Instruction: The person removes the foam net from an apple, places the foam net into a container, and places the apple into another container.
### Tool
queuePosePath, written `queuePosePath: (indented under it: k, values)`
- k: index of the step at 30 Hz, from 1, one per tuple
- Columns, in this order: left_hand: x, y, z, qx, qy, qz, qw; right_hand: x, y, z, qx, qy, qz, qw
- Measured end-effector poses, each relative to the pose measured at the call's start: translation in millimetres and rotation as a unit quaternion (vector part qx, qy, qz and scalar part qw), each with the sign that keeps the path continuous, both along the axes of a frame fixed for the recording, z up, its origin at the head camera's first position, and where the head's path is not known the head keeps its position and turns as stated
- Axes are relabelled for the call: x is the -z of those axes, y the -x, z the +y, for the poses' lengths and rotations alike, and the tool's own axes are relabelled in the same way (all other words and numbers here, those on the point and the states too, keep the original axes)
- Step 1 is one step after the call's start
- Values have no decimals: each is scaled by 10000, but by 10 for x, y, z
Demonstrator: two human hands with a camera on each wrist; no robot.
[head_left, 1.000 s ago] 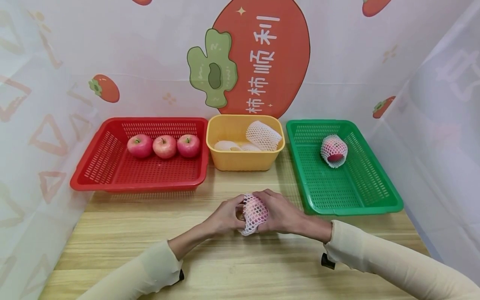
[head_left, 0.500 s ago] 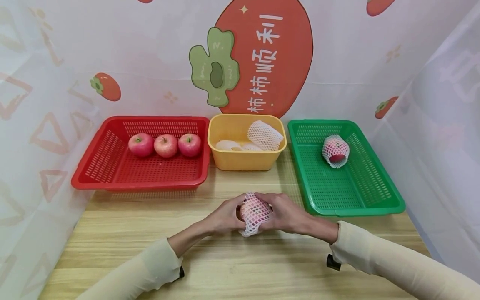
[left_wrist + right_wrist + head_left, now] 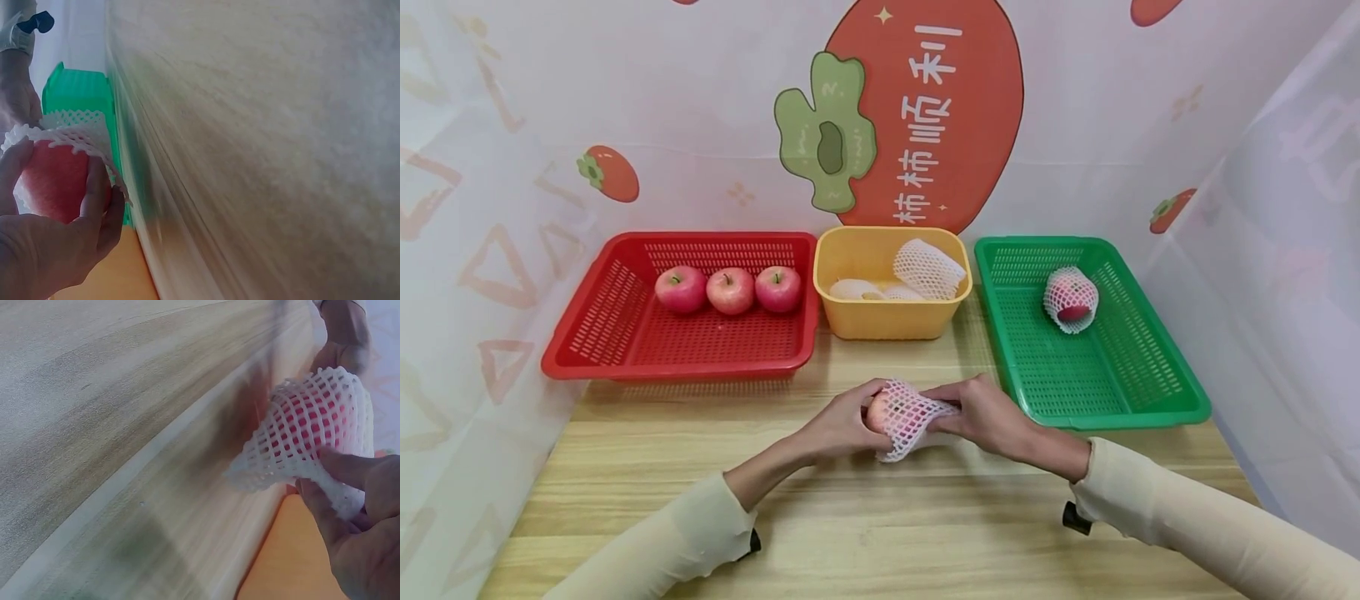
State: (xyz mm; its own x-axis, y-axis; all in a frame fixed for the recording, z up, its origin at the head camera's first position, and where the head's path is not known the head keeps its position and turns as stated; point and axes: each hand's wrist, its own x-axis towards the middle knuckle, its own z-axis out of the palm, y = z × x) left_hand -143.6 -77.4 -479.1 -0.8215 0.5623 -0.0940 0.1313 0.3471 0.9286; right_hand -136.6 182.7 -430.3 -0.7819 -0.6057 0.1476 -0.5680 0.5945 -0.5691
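An apple (image 3: 56,181) sits partly inside a white foam net sleeve (image 3: 913,415), held above the table in front of the yellow bin. My left hand (image 3: 842,423) grips the apple from the left, its fingers and thumb curled round the bare side. On the right, my right hand (image 3: 992,418) pinches the loose end of the sleeve between thumb and fingers. In the right wrist view the net (image 3: 312,419) stretches over the apple, and its free edge bunches at my right fingertips.
At the back left, a red basket (image 3: 715,367) holds three bare apples (image 3: 731,292). A yellow bin (image 3: 891,321) with several foam nets (image 3: 928,268) stands centre back. To the right, a green basket (image 3: 1045,417) contains one netted apple (image 3: 1071,300).
My right hand has shifted from around the apple's side to the sleeve's right end, drawing it out to the right. My left hand keeps its grip, moving slightly left with the apple.
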Motion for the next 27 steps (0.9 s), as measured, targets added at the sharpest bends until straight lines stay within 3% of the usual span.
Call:
queuePosePath:
  k: [10,20,27]
  values:
    - [-67,-10,-86,-280,-286,-186,9990,-79,56,44,346,-138,442,9983]
    - [-134,-47,-286,-312,-236,-347,9986,-290,115,145,672,-233,260,9971]
    - [-223,-60,-390,-378,-343,-435,9977,-477,182,202,788,-399,391,9953]
